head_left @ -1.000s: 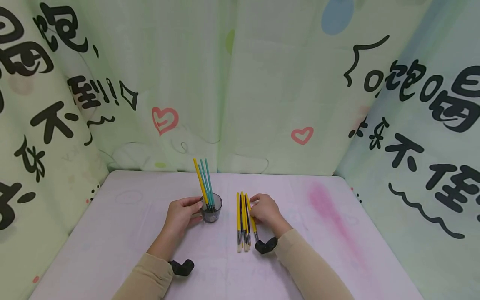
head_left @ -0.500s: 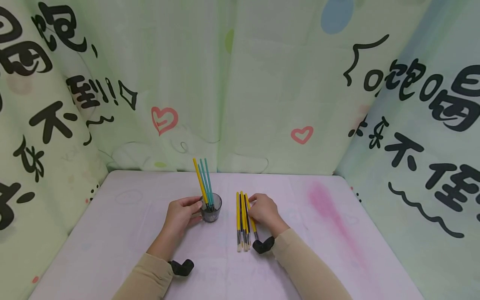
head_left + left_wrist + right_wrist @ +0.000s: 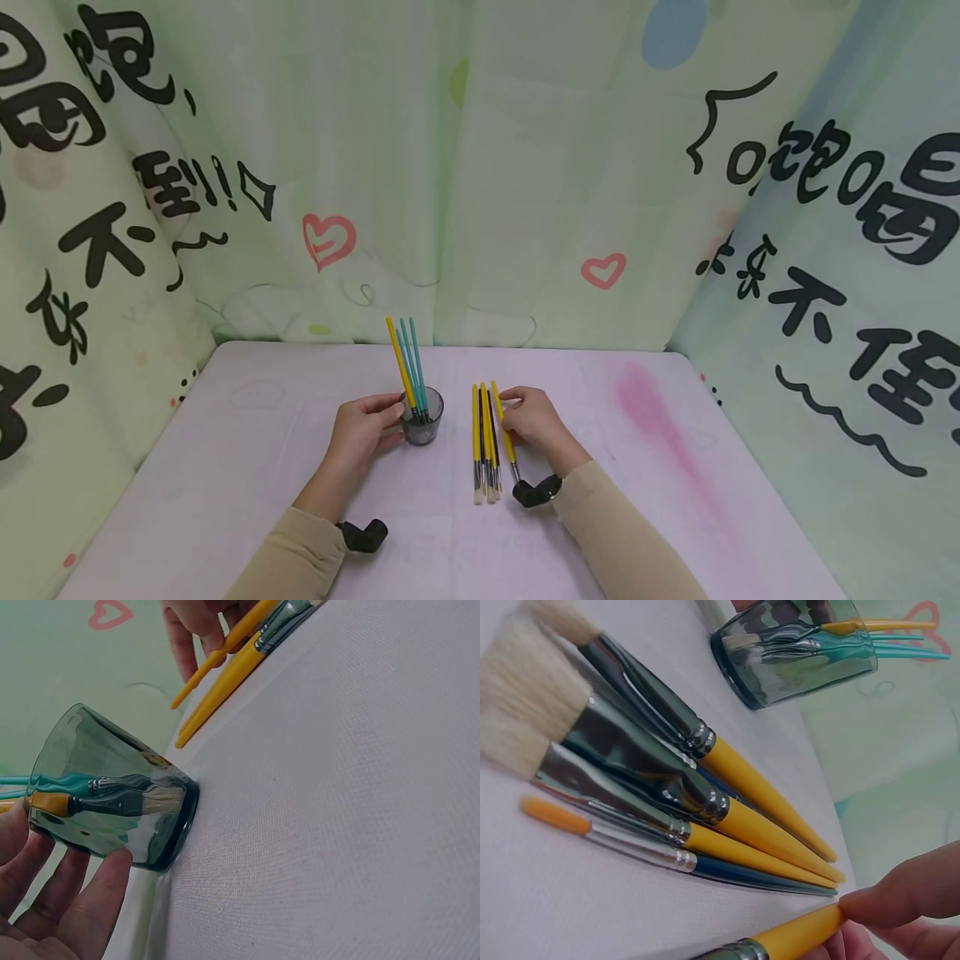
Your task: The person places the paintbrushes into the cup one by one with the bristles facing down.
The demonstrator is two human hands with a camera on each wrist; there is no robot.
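A smoky clear glass cup (image 3: 422, 432) stands on the table, gripped at its left side by my left hand (image 3: 360, 429), thumb and fingers about it. Inside lean a yellow-handled paintbrush (image 3: 401, 360) and teal-handled paintbrushes (image 3: 416, 358), bristles down. My right hand (image 3: 536, 421) pinches another yellow-handled paintbrush (image 3: 802, 934) by the handle; its bristles lie out of the right wrist view. Just left of it, several paintbrushes (image 3: 476, 425) lie side by side, bristles toward me. Among them are yellow handles (image 3: 769, 799) and a dark blue handle (image 3: 742, 874).
The pale pinkish table (image 3: 262, 450) carries a pink smear (image 3: 660, 417) on the right. Green printed curtains (image 3: 525, 167) hang around its back and sides. Black camera mounts sit at both wrists (image 3: 365, 536).
My right hand has shifted slightly right with its paintbrush, widening the gap to the row. The left hand and the cup have stayed in place.
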